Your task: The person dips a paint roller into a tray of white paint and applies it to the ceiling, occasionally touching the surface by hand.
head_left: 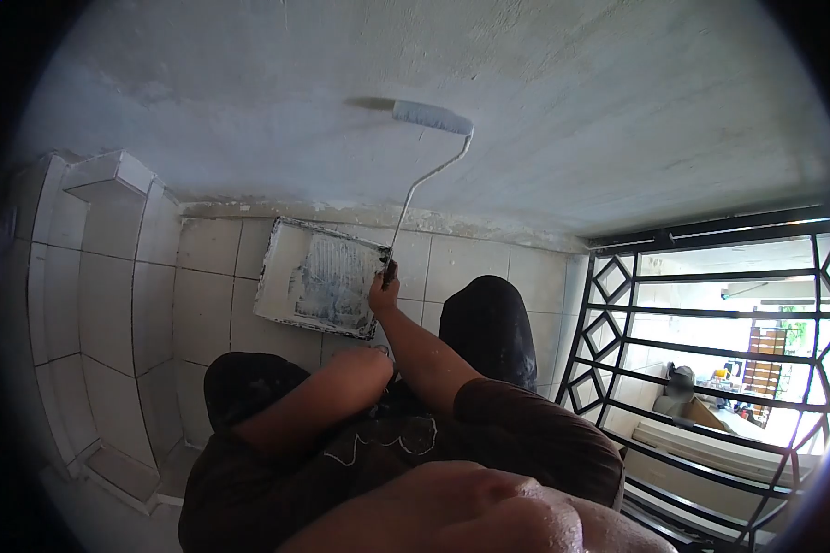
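My right hand (385,288) is closed around the dark handle of a paint roller (426,179). Its wire frame stretches up and away from me. At its end, the white roller sleeve (432,117) is against or very close to the grey-white wall (563,111), casting a shadow to its left. A paint-smeared tray (274,267) lies on the tiled floor, left of my right hand, with whitish-blue paint on its ribbed bottom. My left forearm (318,392) rests across my left knee. The left hand (382,353) lies beside my right forearm, its fingers mostly hidden.
White floor tiles (207,313) spread around the tray up to the wall's base. Tiled steps or ledges (109,295) stand at left. A black metal grille (682,345) is on the right, with a person (680,382) and a bright space beyond it. My knees frame the work area.
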`<action>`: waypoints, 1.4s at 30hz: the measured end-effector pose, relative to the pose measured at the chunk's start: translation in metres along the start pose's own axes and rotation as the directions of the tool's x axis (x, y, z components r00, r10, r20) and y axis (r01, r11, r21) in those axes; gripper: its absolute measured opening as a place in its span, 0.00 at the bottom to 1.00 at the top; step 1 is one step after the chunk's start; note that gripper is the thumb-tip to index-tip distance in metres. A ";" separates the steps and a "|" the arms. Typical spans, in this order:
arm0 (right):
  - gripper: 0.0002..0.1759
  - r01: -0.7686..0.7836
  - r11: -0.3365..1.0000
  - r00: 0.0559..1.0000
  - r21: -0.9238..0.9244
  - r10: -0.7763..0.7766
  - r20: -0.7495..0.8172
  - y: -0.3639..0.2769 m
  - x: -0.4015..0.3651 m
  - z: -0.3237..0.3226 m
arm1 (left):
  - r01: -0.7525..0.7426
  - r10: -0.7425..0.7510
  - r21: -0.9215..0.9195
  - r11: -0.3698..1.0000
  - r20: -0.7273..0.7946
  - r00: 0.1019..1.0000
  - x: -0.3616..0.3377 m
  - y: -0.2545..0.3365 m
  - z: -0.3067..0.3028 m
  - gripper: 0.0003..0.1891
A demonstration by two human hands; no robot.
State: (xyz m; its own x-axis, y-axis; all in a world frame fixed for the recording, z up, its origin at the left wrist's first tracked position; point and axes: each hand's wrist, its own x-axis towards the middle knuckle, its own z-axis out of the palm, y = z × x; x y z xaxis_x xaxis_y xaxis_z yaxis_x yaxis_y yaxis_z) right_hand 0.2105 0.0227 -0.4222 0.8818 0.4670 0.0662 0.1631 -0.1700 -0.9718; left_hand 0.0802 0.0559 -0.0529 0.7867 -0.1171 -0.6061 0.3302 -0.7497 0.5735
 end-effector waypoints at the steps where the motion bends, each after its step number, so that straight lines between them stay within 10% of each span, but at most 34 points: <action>1: 0.12 -0.076 0.987 0.992 0.138 0.089 -0.090 -0.005 0.000 0.006 | 0.004 -0.004 -0.001 1.000 -0.002 1.000 0.002 -0.001 0.004 0.09; 3: 0.10 -0.180 0.890 0.929 0.420 0.294 -0.225 -0.022 0.002 0.018 | -0.007 0.007 -0.011 1.000 0.011 1.000 0.004 -0.001 0.009 0.09; 11: 0.11 -0.092 0.980 0.993 0.177 0.078 0.084 -0.020 0.029 -0.004 | -0.021 0.020 -0.011 1.000 -0.046 0.999 -0.003 0.017 0.008 0.09; 18: 0.12 0.349 0.832 0.924 0.431 -0.383 -0.008 -0.168 0.089 -0.019 | 0.037 -0.039 -0.017 0.999 -0.136 0.990 -0.023 0.047 0.003 0.12; 29: 0.11 0.474 0.870 0.880 0.135 -0.460 -0.119 -0.356 0.166 -0.086 | 0.100 -0.100 -0.013 0.995 -0.191 0.976 -0.048 0.078 0.014 0.13; 42: 0.14 0.035 0.997 0.998 0.066 -0.032 -0.045 -0.054 0.038 -0.012 | 0.160 -0.189 -0.123 0.979 -0.285 0.940 -0.056 0.094 0.046 0.13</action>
State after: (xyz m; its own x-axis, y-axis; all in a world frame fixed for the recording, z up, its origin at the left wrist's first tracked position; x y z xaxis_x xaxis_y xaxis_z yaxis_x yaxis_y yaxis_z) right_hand 0.2403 0.0392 -0.3647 0.8950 0.4329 0.1078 0.1645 -0.0956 -0.9817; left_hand 0.0431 -0.0382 0.0098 0.8255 0.2177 -0.5207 0.5133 -0.6730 0.5325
